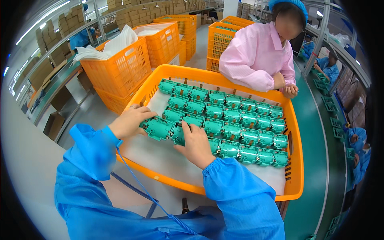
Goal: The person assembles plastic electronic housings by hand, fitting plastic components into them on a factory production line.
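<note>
An orange crate point(297, 160) lined with white sheeting stands before me, holding rows of green plastic housings point(229, 149) with small metal contacts. My left hand point(131, 122), a blue band at its wrist, grips the left end of the housing point(159, 128) at the near left of the rows, thumb below and fingers on top. Beside it, my right hand point(196, 146) has finger and thumb closed about another housing point(178, 135), which it partly covers. Bare white sheeting point(172, 164) shows along the crate's near side.
Across the crate stands a person in a pink smock point(256, 56), hands together near its far right rim. A green conveyor belt point(310, 176) carrying more housings runs along the right. Stacked orange crates point(120, 70) stand at the left. A coiled blue cord point(149, 192) hangs from my left wrist.
</note>
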Demonstrator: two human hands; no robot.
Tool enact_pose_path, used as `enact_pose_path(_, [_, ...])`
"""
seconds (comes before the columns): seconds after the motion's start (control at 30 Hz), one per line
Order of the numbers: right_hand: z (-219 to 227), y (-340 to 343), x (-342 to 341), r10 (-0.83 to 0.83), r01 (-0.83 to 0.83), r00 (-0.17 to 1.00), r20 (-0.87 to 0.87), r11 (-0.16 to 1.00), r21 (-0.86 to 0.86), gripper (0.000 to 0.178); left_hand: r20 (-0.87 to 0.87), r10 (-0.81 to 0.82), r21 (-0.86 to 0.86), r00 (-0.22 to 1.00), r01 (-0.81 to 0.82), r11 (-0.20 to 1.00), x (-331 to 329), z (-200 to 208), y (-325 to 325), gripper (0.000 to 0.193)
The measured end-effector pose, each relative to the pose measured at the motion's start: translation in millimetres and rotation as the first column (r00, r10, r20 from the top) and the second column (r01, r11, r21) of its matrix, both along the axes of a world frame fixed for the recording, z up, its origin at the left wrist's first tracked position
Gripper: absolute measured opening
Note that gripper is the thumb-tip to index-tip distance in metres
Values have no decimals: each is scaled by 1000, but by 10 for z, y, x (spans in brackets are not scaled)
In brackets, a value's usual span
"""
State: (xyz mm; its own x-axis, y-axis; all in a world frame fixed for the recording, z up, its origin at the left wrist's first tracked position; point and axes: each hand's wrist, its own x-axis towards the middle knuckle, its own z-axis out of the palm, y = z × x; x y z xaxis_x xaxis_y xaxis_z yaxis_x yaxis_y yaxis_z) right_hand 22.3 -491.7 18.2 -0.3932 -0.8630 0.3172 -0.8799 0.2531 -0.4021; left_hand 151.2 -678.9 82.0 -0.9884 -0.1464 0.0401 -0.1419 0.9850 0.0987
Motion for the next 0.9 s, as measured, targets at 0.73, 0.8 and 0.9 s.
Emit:
enact_pose_path(0.73, [-431, -178, -71, 36, -24, 995, -96, 992, 125, 73, 100, 15, 163, 995, -31, 986, -120, -549, -211, 67])
enact_pose_path(0.8, [-499, -181, -60, 30, -17, 992, -125, 994, 105, 74, 96, -3, 154, 995, -11, 988, -122, -611, -260, 66])
enact_pose_path(0.9, [-501, -103, -32, -8, 25, 980, -200, 996, 85, 74, 101, 19, 60, 995, -25, 998, -142, -685, -198, 66])
